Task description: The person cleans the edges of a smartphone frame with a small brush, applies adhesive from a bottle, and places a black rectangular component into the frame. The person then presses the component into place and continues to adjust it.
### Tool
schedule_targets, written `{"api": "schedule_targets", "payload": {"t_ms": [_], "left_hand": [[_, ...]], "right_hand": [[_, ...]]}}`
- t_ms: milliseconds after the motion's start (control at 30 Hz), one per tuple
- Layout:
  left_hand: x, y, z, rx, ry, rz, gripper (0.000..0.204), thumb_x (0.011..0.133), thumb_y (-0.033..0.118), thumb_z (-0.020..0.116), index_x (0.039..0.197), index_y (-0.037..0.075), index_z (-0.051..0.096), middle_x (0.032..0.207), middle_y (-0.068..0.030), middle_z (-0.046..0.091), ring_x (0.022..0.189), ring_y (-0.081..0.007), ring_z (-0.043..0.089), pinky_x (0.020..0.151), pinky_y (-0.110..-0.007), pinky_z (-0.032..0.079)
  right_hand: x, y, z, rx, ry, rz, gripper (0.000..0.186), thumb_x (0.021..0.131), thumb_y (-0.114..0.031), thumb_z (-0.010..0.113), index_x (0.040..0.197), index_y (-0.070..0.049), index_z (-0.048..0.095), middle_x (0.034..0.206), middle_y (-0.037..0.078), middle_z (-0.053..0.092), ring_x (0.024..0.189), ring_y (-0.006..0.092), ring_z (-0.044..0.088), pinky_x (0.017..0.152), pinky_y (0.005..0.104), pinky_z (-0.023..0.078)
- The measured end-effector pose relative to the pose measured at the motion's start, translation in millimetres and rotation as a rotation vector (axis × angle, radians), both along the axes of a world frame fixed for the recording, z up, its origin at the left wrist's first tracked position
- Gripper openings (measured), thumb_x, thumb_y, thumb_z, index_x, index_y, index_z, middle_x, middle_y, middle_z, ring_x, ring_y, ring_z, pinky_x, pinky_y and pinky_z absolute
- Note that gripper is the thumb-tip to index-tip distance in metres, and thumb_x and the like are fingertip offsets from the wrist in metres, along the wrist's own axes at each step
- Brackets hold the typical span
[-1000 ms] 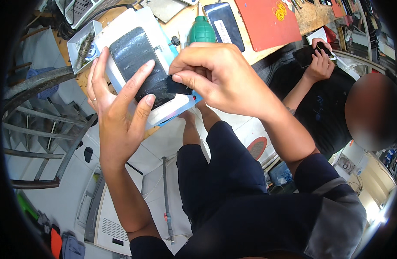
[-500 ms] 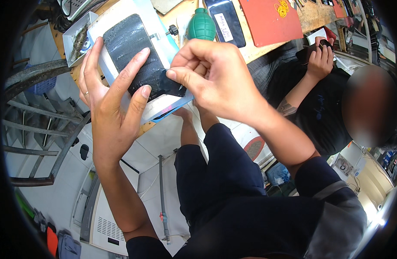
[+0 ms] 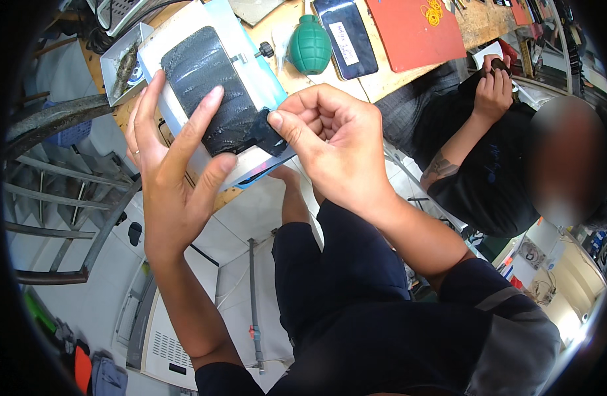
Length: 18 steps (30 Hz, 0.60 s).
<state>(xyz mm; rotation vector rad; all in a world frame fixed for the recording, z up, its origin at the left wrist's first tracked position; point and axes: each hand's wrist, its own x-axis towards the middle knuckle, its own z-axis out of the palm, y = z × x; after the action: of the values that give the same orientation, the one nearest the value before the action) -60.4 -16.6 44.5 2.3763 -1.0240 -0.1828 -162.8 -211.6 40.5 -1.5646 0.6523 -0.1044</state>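
A black phone-sized panel [image 3: 207, 76] with a wrinkled, glossy surface lies on a white and light-blue plate [image 3: 256, 58] at the table's edge. My left hand [image 3: 171, 165] is open, fingers spread along the panel's left side and near corner. The index fingertip touches the black surface. My right hand [image 3: 339, 148] is closed, thumb and forefinger pinching the near right corner of a black film [image 3: 266, 134]. That corner is lifted and folded away from the panel. My right hand's other fingers are curled in.
A green air blower [image 3: 310, 45] stands right of the plate, beside a dark phone [image 3: 346, 39] with a white label. Beyond is a red mat [image 3: 415, 33] with yellow bands. Left is a white box [image 3: 128, 66]. A person [image 3: 478, 158] sits at the right, holding a dark object.
My right hand has shifted slightly right and nearer, and the film's corner is pulled further from the panel. My left thumb has slid nearer, toward the panel's near end.
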Motion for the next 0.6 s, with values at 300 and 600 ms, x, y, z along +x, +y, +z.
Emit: {"api": "schedule_targets", "payload": {"t_ms": [300, 600], "left_hand": [[4, 7, 0, 0.038, -0.077, -0.028, 0.063, 0.079, 0.038, 0.086, 0.139, 0.024, 0.073, 0.165, -0.0175, 0.043, 0.151, -0.0381, 0.038, 0.123, -0.052, 0.022], [-1, 6, 1, 0.020, -0.088, 0.015, 0.079, 0.070, 0.031, 0.092, 0.145, 0.023, 0.067, 0.160, -0.0137, 0.049, 0.148, -0.0364, 0.040, 0.120, -0.052, 0.023]], "right_hand": [[18, -18, 2, -0.183, -0.119, 0.264, 0.008, 0.094, -0.005, 0.080, 0.096, 0.002, 0.075, 0.077, -0.003, 0.069, 0.065, -0.0021, 0.054, 0.058, 0.0174, 0.044], [40, -34, 7, -0.316, -0.152, 0.346, 0.007, 0.094, -0.003, 0.079, 0.095, 0.002, 0.074, 0.073, -0.002, 0.067, 0.062, -0.0017, 0.051, 0.054, 0.0189, 0.042]]}}
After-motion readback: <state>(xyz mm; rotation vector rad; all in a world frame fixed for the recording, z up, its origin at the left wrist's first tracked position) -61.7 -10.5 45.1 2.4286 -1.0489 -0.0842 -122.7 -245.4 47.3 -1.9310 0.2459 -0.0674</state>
